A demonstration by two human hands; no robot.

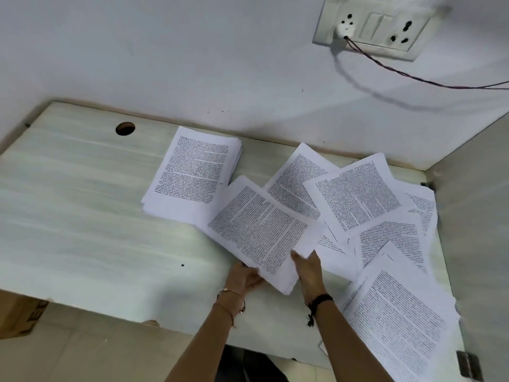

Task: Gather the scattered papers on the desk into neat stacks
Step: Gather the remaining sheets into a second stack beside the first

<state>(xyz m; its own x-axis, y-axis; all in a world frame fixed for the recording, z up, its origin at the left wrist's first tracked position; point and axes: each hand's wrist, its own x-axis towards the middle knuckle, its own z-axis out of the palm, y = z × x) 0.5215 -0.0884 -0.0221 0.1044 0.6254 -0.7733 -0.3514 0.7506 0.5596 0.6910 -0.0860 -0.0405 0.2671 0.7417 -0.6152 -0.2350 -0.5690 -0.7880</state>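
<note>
1. Left hand: my fingers are curled round the near left edge of a bundle of printed pages, clamped on it. A thin bracelet is on that wrist.
2. Right hand: it grips the bundle's near right corner. The paper edge sits between thumb and fingers, and the fingertips are hidden under the sheets. A dark band is on that wrist.
3. Bundle: held at an angle over the middle of the counter, close to its near edge. Its far left corner overlaps the near right corner of the stack. I cannot tell whether its underside rests on the counter.
4. Stack: squared pages, text side up, near the far edge of the counter, just left of centre.
5. Loose sheets: fanned and overlapping across the right part of the counter, reaching the far right corner. Several lie askew on one another.
6. Pile: more pages at the near right corner, edges ragged, running off the frame's bottom edge.
7. Counter: pale wood grain. A round hole is near the far left corner.
8. Wall: white, behind the counter. A socket plate sits high on the right, with a plug in it and a wire trailing right.
9. A cardboard box shows below the counter's near left edge.
</note>
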